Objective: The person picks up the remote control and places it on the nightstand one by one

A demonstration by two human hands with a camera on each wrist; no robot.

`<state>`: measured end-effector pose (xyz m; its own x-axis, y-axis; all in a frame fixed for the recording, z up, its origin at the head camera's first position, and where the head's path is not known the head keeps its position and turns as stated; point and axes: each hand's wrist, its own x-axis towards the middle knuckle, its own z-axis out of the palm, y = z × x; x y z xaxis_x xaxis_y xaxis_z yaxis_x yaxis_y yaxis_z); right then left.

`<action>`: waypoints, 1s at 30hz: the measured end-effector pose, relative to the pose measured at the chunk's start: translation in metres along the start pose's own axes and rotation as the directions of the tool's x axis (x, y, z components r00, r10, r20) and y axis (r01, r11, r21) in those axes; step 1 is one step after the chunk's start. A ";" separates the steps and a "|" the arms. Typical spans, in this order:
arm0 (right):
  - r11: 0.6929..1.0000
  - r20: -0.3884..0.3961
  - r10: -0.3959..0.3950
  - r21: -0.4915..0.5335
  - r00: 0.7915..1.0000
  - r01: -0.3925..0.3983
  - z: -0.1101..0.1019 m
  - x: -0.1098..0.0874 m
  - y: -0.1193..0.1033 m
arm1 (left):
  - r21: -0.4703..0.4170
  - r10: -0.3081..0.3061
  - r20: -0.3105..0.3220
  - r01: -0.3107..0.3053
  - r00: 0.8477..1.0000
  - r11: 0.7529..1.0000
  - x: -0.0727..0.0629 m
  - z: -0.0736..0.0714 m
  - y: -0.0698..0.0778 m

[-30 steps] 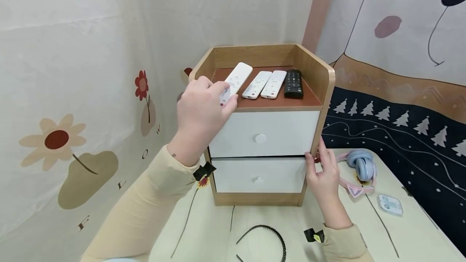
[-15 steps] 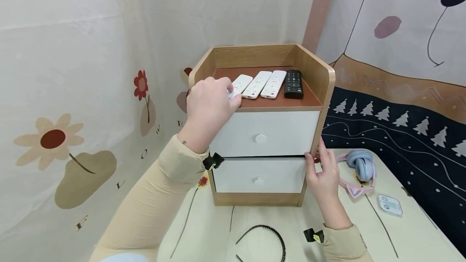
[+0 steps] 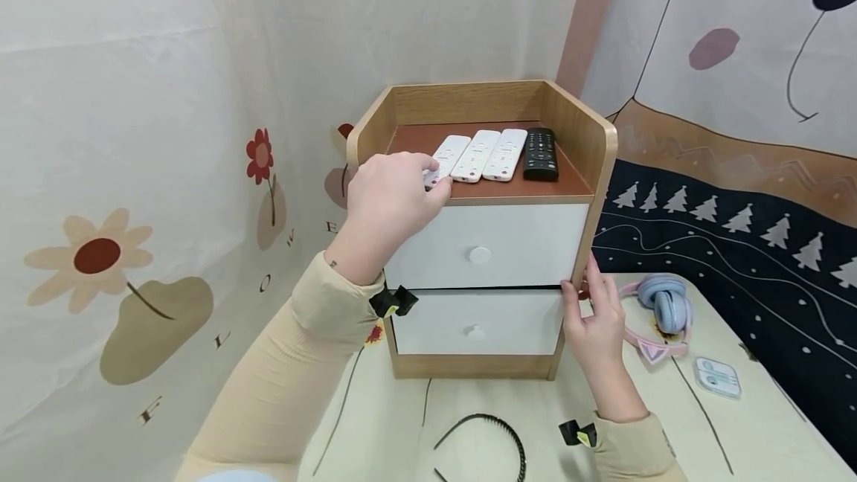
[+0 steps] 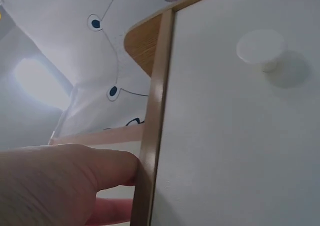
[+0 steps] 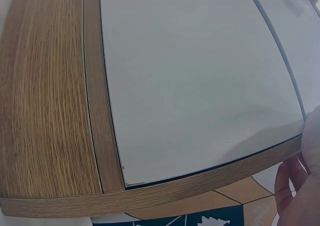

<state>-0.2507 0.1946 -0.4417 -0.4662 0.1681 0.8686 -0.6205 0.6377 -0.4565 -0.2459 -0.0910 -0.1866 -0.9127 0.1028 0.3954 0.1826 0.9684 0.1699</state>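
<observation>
A white remote control [image 3: 451, 152] lies at the left end of a row on the brown top shelf of a small cabinet [image 3: 469, 367]. My left hand [image 3: 393, 192] pinches its near end, which the fingers partly hide. To its right lie a second white remote [image 3: 476, 156], a third white remote [image 3: 505, 155] and a black remote [image 3: 540, 155]. In the left wrist view, the thumb [image 4: 117, 166] touches the shelf's front edge; the remote is out of sight there. My right hand [image 3: 596, 326] rests against the cabinet's right side, fingers extended and thumb at the front edge.
Below the shelf, the cabinet has an upper drawer [image 3: 428, 248] and a lower drawer [image 3: 428, 322], both closed. A black headband [image 3: 512, 434] lies in front. Blue and pink headphones [image 3: 666, 307] and a clear case of earphones [image 3: 718, 377] lie to the right.
My left hand has lowered the raised white remote onto the shelf beside the others and shifted right. The neighbouring white remotes have slid slightly right. The right hand has stayed still.
</observation>
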 end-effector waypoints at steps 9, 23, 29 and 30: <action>1.000 0.002 0.003 -0.010 1.000 -0.003 -0.003 0.000 -0.003 | -0.044 0.035 -0.007 -0.035 0.999 0.998 -0.002 0.000 0.000; 1.000 0.008 -0.014 0.004 1.000 0.014 -0.003 -0.001 -0.002 | -0.127 0.146 -0.292 -0.190 0.945 0.974 -0.029 0.016 -0.012; 0.999 -0.006 0.009 0.039 1.000 -0.009 -0.009 0.000 -0.006 | -0.059 0.312 -0.601 -0.430 0.736 0.901 -0.058 0.035 -0.027; 0.999 -0.024 0.016 0.048 1.000 -0.015 -0.011 0.001 -0.007 | -0.045 0.340 -0.628 -0.468 0.700 0.883 -0.062 0.038 -0.030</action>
<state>-0.2401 0.1987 -0.4361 -0.4607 0.1966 0.8655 -0.6431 0.5980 -0.4782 -0.2083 -0.1179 -0.2503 -0.3478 0.2583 0.9013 0.6047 0.7965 0.0051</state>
